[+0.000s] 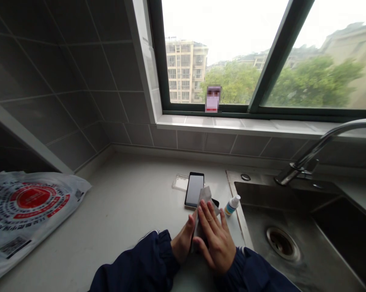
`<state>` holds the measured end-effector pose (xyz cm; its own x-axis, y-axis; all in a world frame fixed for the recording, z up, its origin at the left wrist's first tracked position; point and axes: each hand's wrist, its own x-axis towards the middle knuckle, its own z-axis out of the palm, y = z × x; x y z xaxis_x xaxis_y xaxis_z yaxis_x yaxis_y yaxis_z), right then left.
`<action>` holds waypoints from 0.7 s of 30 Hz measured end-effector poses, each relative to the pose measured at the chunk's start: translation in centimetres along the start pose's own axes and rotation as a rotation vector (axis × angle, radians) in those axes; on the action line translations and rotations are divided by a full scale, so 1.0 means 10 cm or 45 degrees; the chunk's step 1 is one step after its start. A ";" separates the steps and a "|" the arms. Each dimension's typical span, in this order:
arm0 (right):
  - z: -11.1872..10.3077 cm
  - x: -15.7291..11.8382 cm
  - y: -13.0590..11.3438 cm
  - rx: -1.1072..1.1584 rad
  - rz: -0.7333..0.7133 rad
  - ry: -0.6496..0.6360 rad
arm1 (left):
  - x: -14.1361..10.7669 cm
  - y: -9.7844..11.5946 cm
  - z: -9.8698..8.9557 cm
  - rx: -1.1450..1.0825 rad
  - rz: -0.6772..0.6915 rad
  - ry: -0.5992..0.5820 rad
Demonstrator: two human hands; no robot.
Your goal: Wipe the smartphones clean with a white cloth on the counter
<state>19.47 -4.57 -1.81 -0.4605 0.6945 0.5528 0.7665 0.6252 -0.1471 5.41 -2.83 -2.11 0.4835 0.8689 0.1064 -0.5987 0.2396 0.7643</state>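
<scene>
My left hand (183,240) holds the near left side of a thin object wrapped or covered by a grey cloth (205,195). Against its face lies my right hand (217,239), fingers stretched out over the cloth. What is under the cloth is mostly hidden. Just beyond the hands a phone (195,188) rests on the counter, its light screen up, overlapping a clear case (180,182). A small white bottle (232,205) with a blue and yellow label stands right of my right hand. A dark item (215,202) shows partly behind the cloth.
A white plastic bag (33,202) with red print lies on the counter (125,202) at the left. On the right are a steel sink (255,219) and a curved faucet (310,152). A window sill (240,125) runs along the back, a small pixelated item (213,98) above it.
</scene>
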 end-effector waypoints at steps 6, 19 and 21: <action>-0.03 0.04 0.11 0.068 0.146 0.130 | -0.02 0.23 0.21 0.344 0.093 -0.134; 0.05 0.00 0.07 0.025 -0.039 -0.039 | 0.06 0.03 -0.03 -0.127 0.067 0.068; 0.04 0.00 0.04 0.031 -0.093 -0.082 | 0.09 0.04 -0.04 -0.232 0.037 0.124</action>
<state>19.59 -4.16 -2.22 -0.5430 0.6679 0.5089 0.7193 0.6827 -0.1285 5.33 -1.80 -1.99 0.4054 0.9123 0.0580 -0.7215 0.2803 0.6331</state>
